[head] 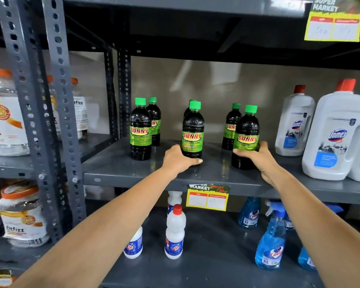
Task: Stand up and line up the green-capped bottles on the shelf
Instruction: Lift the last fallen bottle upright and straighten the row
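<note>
Several dark bottles with green caps and green "SUNNY" labels stand upright on the grey metal shelf (116,163), in pairs one behind the other. My left hand (178,160) grips the base of the middle front bottle (192,129). My right hand (256,155) is wrapped around the lower part of the right front bottle (246,132). A left front bottle (140,129) stands free with another (154,119) right behind it. Another bottle (231,125) stands behind the right one. A further cap peeks out behind the middle bottle.
Big white Domex jugs (333,134) with red caps stand to the right on the same shelf. Upright grey posts (60,100) border the left. Below are white bottles (175,233) and blue spray bottles (271,242). Price tags (208,197) hang from the shelf edges. Jars (4,115) fill the left rack.
</note>
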`<state>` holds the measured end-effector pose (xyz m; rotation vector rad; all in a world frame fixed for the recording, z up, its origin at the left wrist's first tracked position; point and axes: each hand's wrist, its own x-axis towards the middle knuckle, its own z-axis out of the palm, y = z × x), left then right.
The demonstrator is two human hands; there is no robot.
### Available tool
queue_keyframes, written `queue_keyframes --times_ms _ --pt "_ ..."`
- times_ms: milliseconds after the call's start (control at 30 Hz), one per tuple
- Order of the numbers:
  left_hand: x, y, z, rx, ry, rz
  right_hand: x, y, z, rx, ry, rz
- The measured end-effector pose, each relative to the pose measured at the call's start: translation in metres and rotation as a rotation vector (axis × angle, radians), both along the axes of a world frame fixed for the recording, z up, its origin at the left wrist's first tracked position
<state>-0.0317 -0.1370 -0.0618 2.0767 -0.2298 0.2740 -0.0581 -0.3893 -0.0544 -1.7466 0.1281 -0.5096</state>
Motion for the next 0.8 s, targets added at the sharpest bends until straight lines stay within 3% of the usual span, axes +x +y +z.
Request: queue_keyframes --times_ms 133,300,400,500,633,800 --pt "-0.009 0.021 -0.002 0.101 0.011 -0.029 -0.005 0.0 -0.001 0.071 -0.142 -0.089" --pt "-0.037 0.086 -0.013 0.405 -0.203 0.18 -0.032 0.033 -0.003 -0.375 -0.597 -0.479" --pt "-0.045 0.125 -0.02 0.505 -0.251 0.302 -0.037 0.073 0.0 -0.535 -0.778 -0.44" --pt "-0.044 0.15 -0.02 0.667 -0.196 0.297 -0.031 0.123 0.004 -0.599 -0.86 -0.233" --pt "-0.044 0.175 -0.006 0.845 -0.018 0.189 -0.015 0.195 0.004 -0.677 -0.756 0.058" --pt "-0.043 0.187 -0.004 0.978 0.01 0.082 0.027 0.257 0.003 -0.531 -0.163 0.128"
